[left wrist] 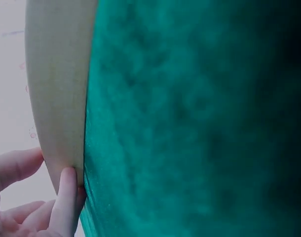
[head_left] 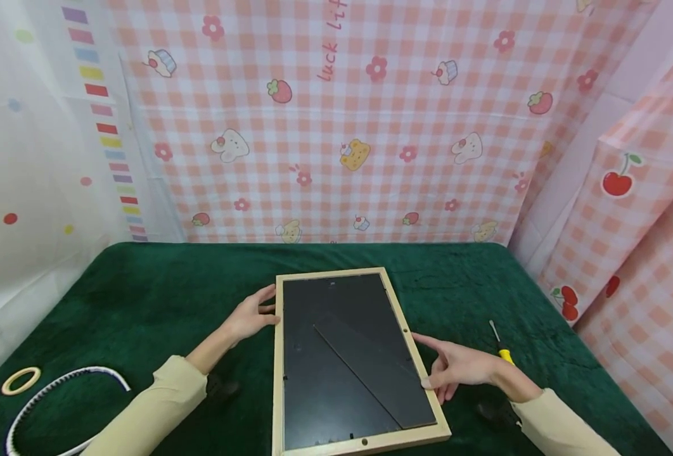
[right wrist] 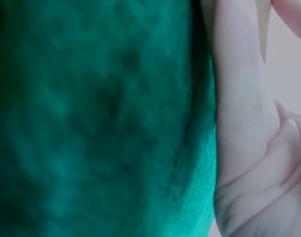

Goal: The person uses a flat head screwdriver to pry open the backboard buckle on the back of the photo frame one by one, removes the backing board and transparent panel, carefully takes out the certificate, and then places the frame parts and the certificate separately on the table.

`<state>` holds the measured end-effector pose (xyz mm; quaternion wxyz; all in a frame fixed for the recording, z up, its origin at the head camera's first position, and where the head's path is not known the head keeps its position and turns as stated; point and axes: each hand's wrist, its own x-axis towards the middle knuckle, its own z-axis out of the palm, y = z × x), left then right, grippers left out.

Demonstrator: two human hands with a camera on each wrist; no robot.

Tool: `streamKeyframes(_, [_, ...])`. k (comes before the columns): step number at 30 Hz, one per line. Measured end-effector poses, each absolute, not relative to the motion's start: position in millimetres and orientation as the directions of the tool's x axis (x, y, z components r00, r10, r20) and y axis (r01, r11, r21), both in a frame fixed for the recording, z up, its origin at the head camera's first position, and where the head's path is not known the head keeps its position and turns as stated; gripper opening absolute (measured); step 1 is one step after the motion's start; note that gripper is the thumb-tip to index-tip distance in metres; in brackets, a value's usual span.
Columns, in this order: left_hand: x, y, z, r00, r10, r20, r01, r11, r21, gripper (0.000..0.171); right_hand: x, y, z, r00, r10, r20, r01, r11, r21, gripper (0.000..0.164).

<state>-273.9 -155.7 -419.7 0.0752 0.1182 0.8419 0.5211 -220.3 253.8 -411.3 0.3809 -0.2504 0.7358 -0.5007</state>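
A picture frame (head_left: pixel 365 441) with a light wood border lies back side up on the green cloth, showing its black backing board (head_left: pixel 336 361) and a slanted stand leg (head_left: pixel 371 373). My left hand (head_left: pixel 251 316) holds the frame's left edge, thumb and fingertips against the wood. The left wrist view shows these fingers (left wrist: pixel 66 185) close up at the wooden side. On the right edge, my right hand (head_left: pixel 462 367) grips with the thumb over the border and other fingers partly hidden beside it. The right wrist view is mostly cloth and palm.
A screwdriver (head_left: pixel 504 352) with a yellow handle lies beyond the right wrist. At the left are a pale ring (head_left: pixel 21 381) and a white curved band (head_left: pixel 51 383), partly behind the left sleeve. A checked curtain (head_left: pixel 336 126) hangs along the table's far edge.
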Motion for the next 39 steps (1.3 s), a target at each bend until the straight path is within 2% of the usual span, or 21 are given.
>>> streamKeyframes(22, [-283,-154,-419,-0.95,0.311,-0.036,0.109,0.437,0.893,0.066,-213,248,-411,-0.601,-0.749,-0.277,-0.036,0.372,-0.927,0.085])
streamKeyframes(26, [-280,-153,-419,-0.95,0.312,-0.028,0.121,0.445,0.887,0.065,-214,252,-407,-0.619,-0.736,-0.275,-0.046,0.383,-0.922,0.076])
streamKeyframes(28, [-277,-154,-420,-0.946,0.323,-0.022,0.133,0.449,0.884,0.064,-215,258,-404,-0.655,-0.709,-0.262,-0.07,0.402,-0.913,0.068])
streamKeyframes(31, [-271,-155,-421,-0.938,0.346,-0.012,0.154,0.451,0.879,0.064,-217,273,-397,-0.749,-0.63,-0.205,-0.164,0.476,-0.864,0.053])
streamKeyframes(35, [-260,-157,-419,-0.93,0.367,-0.008,0.171,0.451,0.876,0.066,-217,301,-389,-0.89,-0.446,-0.092,-0.264,0.671,-0.692,0.041])
streamKeyframes(37, [-255,-157,-418,-0.925,0.38,-0.012,0.179,0.461,0.869,0.068,-214,315,-386,-0.936,-0.347,-0.058,-0.248,0.768,-0.59,0.039])
streamKeyframes(39, [-252,-157,-418,-0.923,0.384,-0.016,0.175,0.458,0.872,0.069,-210,327,-385,-0.962,-0.261,-0.078,-0.187,0.841,-0.508,0.041])
